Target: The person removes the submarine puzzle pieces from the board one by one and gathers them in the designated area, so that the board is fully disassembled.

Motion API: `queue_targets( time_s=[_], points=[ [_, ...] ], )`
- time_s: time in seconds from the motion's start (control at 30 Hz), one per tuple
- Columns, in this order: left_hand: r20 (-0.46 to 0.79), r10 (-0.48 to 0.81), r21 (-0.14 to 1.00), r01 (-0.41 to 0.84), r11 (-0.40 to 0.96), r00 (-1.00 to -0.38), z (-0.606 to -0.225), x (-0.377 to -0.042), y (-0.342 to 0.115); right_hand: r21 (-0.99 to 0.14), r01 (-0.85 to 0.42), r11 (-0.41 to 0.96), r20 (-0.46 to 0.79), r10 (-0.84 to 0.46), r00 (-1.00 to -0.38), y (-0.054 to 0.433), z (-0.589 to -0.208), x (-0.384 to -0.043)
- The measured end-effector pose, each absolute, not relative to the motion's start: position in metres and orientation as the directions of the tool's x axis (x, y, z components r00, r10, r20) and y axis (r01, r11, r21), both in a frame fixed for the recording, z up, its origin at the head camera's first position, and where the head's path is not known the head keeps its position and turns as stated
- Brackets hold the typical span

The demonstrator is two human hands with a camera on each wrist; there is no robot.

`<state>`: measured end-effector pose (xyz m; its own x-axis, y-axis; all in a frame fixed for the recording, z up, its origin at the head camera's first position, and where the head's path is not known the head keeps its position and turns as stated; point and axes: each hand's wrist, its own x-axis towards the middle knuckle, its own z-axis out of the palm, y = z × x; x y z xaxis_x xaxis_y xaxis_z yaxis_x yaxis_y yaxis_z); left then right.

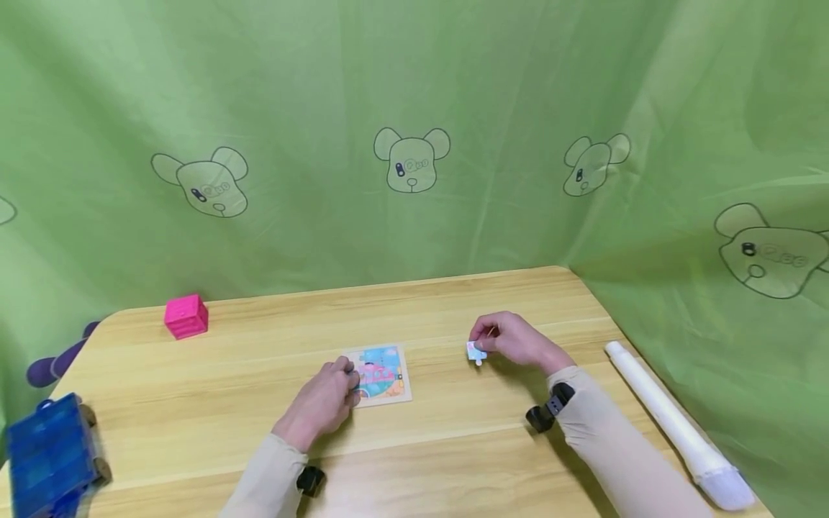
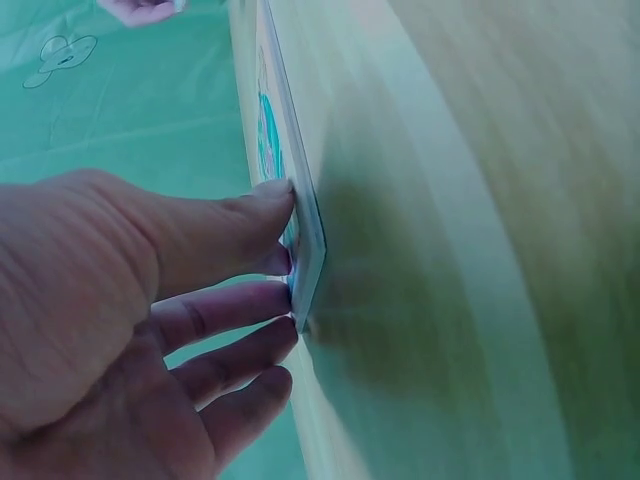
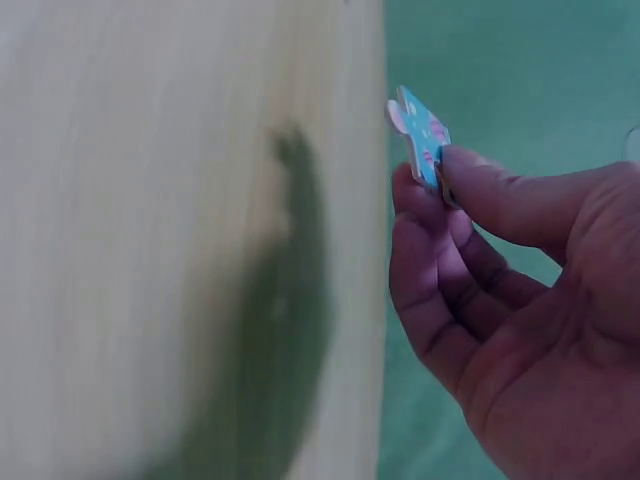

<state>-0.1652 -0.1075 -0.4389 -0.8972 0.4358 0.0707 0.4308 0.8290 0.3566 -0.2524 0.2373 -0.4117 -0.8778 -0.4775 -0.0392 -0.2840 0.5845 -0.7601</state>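
A square picture puzzle [image 1: 382, 374] with a pale wooden border lies on the table, showing a pink figure on blue. My left hand [image 1: 328, 397] rests at its left side, thumb and fingertips touching the border and face. The left wrist view shows the left thumb [image 2: 225, 232] at the puzzle board's edge [image 2: 312, 240], fingers slightly bent. Off to the right, my right hand [image 1: 514, 339] pinches a small puzzle piece [image 1: 476, 352] between thumb and fingers, above the table. Blue with pink marks and a rounded tab, the piece [image 3: 422, 135] appears tilted in the right wrist view.
A pink cube [image 1: 186, 316] stands at the table's back left. At the front left is a blue wheeled toy [image 1: 52, 453]. A white roll [image 1: 676, 421] lies along the right edge. Green curtain [image 1: 492, 144] hangs behind and beside the wooden table [image 1: 453, 460].
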Motion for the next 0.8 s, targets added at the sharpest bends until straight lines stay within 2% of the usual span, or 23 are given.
queue_targets(
  time_s=[0.17,0.4,0.8],
  points=[
    [0.07,0.447,0.35,0.442,0.826,-0.892,-0.441,-0.166,-0.108,-0.77,-0.235,0.593,-0.088,-0.464,-0.882,0.239,-0.428,-0.271],
    [0.089,0.451,0.353,0.452,0.819,-0.888,-0.441,-0.167,-0.109,-0.735,-0.29,0.614,-0.058,-0.482,-0.874,0.226,-0.438,-0.29],
    [0.085,0.443,0.357,0.443,0.823,-0.892,-0.441,-0.167,-0.11,-0.648,-0.262,0.715,-0.117,-0.433,-0.894,0.218,-0.44,-0.299]
  ],
)
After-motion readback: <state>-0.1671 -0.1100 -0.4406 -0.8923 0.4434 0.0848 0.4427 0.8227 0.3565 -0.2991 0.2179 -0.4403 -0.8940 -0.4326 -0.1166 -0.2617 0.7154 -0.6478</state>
